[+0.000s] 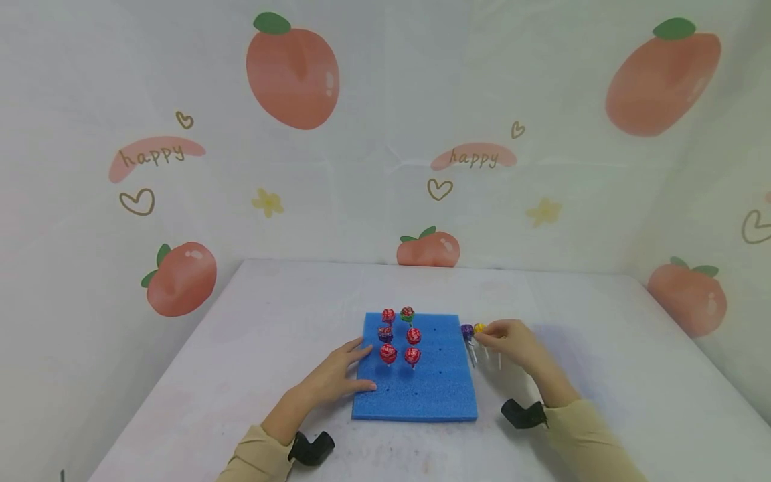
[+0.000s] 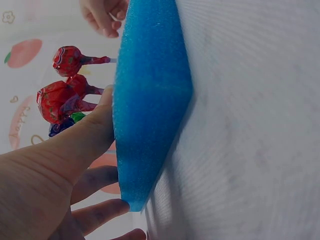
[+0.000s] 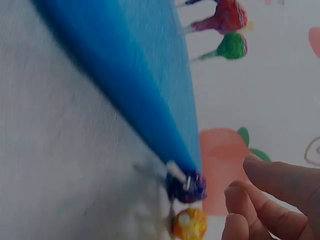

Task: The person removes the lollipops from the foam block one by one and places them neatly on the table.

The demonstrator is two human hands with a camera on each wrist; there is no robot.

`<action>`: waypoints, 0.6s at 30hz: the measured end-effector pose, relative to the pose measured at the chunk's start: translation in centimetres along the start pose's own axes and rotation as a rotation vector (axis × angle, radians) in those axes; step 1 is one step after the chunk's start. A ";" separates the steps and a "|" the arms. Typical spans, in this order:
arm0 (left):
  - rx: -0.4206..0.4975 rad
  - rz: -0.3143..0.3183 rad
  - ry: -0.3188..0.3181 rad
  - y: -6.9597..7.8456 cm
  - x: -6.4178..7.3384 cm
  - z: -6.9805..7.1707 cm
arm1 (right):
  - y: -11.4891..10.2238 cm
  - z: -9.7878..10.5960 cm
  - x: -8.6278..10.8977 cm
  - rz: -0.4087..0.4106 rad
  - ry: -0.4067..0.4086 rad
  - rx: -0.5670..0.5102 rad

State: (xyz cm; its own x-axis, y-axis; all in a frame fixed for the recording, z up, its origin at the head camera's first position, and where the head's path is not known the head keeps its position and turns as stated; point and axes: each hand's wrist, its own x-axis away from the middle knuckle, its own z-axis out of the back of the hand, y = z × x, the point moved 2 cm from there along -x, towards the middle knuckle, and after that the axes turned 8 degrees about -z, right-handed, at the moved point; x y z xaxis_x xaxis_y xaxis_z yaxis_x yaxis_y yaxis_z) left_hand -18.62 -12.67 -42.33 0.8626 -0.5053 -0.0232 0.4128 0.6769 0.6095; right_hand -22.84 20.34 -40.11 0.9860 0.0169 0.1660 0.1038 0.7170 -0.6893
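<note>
My left hand rests on the left edge of a blue foam board, fingers spread, with the thumb on top. Several wrapped lollipops, among them a red lollipop and a green-and-red lollipop, stand upright in the board's left half in two columns. Beside the board's right edge lie a purple lollipop and a yellow lollipop. Over these hovers my right hand, thumb and fingers apart with nothing between them in the right wrist view. More white sticks show below it, their heads hidden.
The board lies on a white-covered table. Small holes dot its right half and front. A white curtain printed with peaches hangs behind. Each wrist wears a black camera mount.
</note>
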 end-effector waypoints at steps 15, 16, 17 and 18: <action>-0.009 0.003 -0.002 0.1 0.0 0.1 | -3.0 -3.8 0.3 0.173 -0.084 -0.012; -0.011 0.002 -0.002 0.1 0.0 0.1 | -3.2 -4.0 0.4 0.180 -0.091 -0.014; -0.011 0.002 -0.002 0.1 0.0 0.1 | -3.3 -4.3 0.4 0.193 -0.103 -0.016; -0.011 0.004 -0.004 0.1 -0.1 0.1 | -3.4 -4.5 0.5 0.207 -0.115 -0.019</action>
State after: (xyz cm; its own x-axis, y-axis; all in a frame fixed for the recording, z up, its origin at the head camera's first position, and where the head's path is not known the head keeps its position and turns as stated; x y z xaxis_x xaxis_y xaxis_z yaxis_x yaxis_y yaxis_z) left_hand -18.67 -12.65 -42.20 0.8631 -0.5047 -0.0182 0.4130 0.6847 0.6005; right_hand -22.10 14.80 -40.82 0.9652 0.2426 0.0982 -0.0958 0.6767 -0.7300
